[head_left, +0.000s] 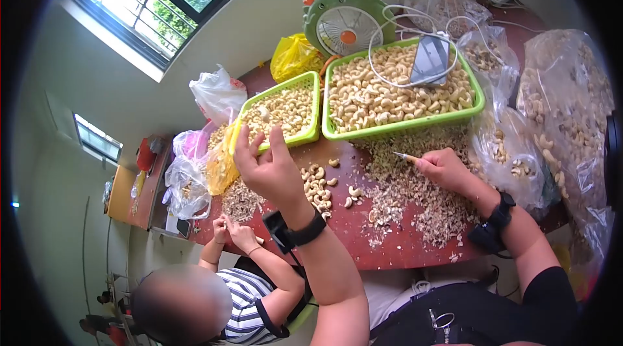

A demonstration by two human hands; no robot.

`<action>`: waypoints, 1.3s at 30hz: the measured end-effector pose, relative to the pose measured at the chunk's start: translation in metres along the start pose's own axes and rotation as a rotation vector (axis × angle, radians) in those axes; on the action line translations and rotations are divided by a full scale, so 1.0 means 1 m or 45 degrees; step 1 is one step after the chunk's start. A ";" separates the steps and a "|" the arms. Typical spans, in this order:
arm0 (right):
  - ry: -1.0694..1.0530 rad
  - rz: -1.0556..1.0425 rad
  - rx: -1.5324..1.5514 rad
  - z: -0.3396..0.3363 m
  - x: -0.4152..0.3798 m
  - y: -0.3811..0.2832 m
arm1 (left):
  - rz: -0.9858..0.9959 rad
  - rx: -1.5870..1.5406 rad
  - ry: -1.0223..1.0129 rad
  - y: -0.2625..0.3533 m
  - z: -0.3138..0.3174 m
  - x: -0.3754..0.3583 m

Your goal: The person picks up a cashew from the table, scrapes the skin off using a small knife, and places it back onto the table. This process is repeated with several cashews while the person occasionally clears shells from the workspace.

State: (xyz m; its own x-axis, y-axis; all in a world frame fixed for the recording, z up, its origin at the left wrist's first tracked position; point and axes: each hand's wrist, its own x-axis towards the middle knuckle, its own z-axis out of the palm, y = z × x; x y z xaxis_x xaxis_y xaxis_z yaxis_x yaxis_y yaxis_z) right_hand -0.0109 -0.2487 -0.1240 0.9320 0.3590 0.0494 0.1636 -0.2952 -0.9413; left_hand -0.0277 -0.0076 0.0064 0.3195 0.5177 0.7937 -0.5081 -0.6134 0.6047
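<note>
My left hand (269,167) is raised over the table in front of the smaller green basket (317,109), its fingers apart and nothing visible between them. A small pile of cashews (316,187) lies on the red table beyond my left wrist, with a few more cashews (353,195) to its right. In my right hand (444,169) is a small pointed knife (407,156) with a pale handle, its tip pointing left. Below and around that hand spreads a heap of cashew skins and crumbs (435,206).
A larger green basket (402,123) of cashews stands at the back, a phone (429,60) with white cables lying on it. Behind is a green fan (347,21). Clear bags of cashews (564,99) crowd the right. At left, another person (250,287) works near a yellow bag (222,167).
</note>
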 end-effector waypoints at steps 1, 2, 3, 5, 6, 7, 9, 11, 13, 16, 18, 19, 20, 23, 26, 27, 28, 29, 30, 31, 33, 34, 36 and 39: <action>0.009 0.017 -0.002 -0.004 0.000 -0.001 | -0.077 0.153 -0.022 -0.011 -0.003 0.000; 0.016 0.049 0.004 -0.005 -0.002 -0.002 | -0.202 0.211 -0.040 -0.023 -0.012 -0.009; 0.033 0.055 -0.006 -0.004 -0.002 -0.002 | -0.191 0.214 -0.051 -0.034 -0.019 -0.021; 0.019 0.009 -0.034 -0.003 -0.003 -0.003 | -0.199 0.235 -0.079 -0.053 -0.033 -0.040; 0.011 -0.058 -0.080 -0.003 -0.003 -0.003 | -0.313 0.264 -0.159 -0.063 -0.041 -0.046; -0.020 0.011 -0.098 -0.003 -0.003 -0.004 | -0.422 0.287 -0.234 -0.071 -0.046 -0.051; -0.020 0.019 -0.126 -0.003 -0.001 -0.002 | -0.488 0.330 -0.332 -0.086 -0.053 -0.055; -0.014 0.028 -0.156 -0.002 -0.001 0.000 | -0.401 0.521 -0.410 -0.082 -0.048 -0.055; -0.026 -0.006 -0.162 0.001 0.000 0.002 | -0.372 0.541 -0.487 -0.092 -0.039 -0.059; -0.051 0.040 -0.151 0.002 -0.002 0.000 | -0.441 0.566 -0.618 -0.105 -0.019 -0.069; -0.060 0.055 -0.172 0.002 -0.001 0.000 | -0.097 0.720 -0.825 -0.121 -0.006 -0.077; -0.064 0.071 -0.187 0.003 -0.001 0.000 | -0.100 0.721 -0.819 -0.123 -0.002 -0.080; -0.069 0.066 -0.190 0.003 -0.001 0.001 | 0.018 0.855 -0.911 -0.124 0.003 -0.084; -0.066 0.055 -0.166 0.004 -0.001 0.002 | 0.164 1.037 -0.988 -0.123 0.011 -0.094; -0.079 0.084 -0.172 0.004 -0.002 0.001 | 0.176 1.119 -0.986 -0.124 0.012 -0.096; -0.074 0.083 -0.166 0.004 -0.002 0.001 | 0.140 1.075 -0.988 -0.123 0.010 -0.097; -0.078 0.079 -0.179 0.004 -0.003 0.001 | 0.108 1.027 -0.988 -0.121 0.010 -0.096; -0.076 0.073 -0.194 0.003 -0.002 0.000 | 0.124 1.022 -0.987 -0.119 0.009 -0.095; -0.062 0.066 -0.191 0.002 -0.002 -0.001 | 0.010 0.864 -0.974 -0.116 0.007 -0.093; -0.070 0.073 -0.161 0.002 -0.003 -0.002 | -0.104 0.705 -0.962 -0.114 0.006 -0.092; -0.072 0.066 -0.122 0.002 -0.004 -0.001 | -0.456 0.440 -0.956 -0.098 0.005 -0.089; -0.070 0.064 -0.122 0.002 -0.004 -0.001 | -0.814 0.172 -0.925 -0.087 0.004 -0.086; -0.064 0.090 -0.098 0.003 -0.003 -0.001 | -1.065 -0.089 -0.896 -0.072 0.005 -0.086; -0.047 0.125 -0.032 0.005 -0.002 0.005 | -1.252 -0.681 -0.738 -0.060 0.012 -0.098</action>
State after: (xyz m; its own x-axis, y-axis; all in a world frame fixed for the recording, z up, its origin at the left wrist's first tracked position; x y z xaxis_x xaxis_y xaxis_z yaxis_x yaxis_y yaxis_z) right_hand -0.0138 -0.2462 -0.1306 0.9315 0.3595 -0.0551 0.0810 -0.3526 -0.9323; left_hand -0.0190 -0.0285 -0.1066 0.9802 0.1968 0.0195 -0.0733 0.2699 0.9601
